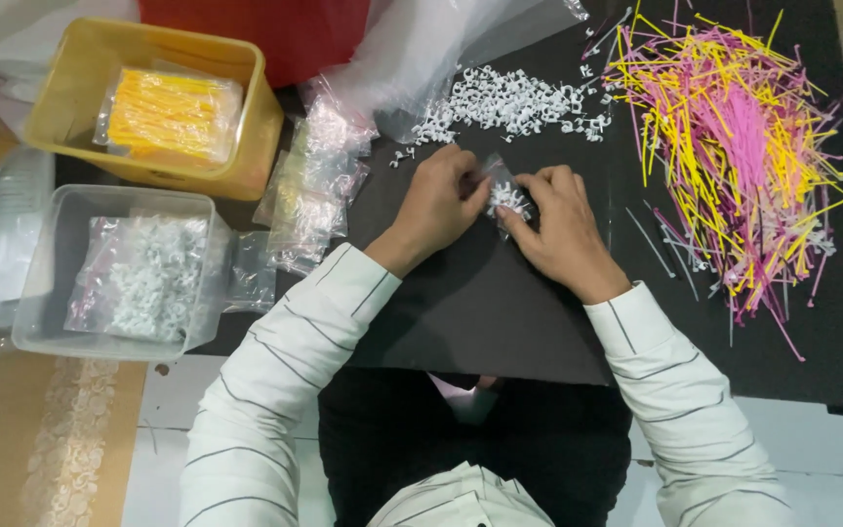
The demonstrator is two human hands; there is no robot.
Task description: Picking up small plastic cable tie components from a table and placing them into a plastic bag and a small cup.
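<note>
Both hands meet over the black mat (480,303). My left hand (438,205) and my right hand (558,229) together pinch a small clear plastic bag (505,195) holding several small white plastic clips. Just beyond the hands lies a loose heap of the same white clips (514,101). A big tangle of thin pink and yellow plastic sticks (734,137) covers the mat to the right.
A pile of empty small clear bags (314,190) lies left of the hands. A clear bin (51,263) holds bagged white clips. A yellow bin (246,166) behind it holds a bag of yellow sticks (173,115). A large clear plastic sheet (441,39) lies at the back.
</note>
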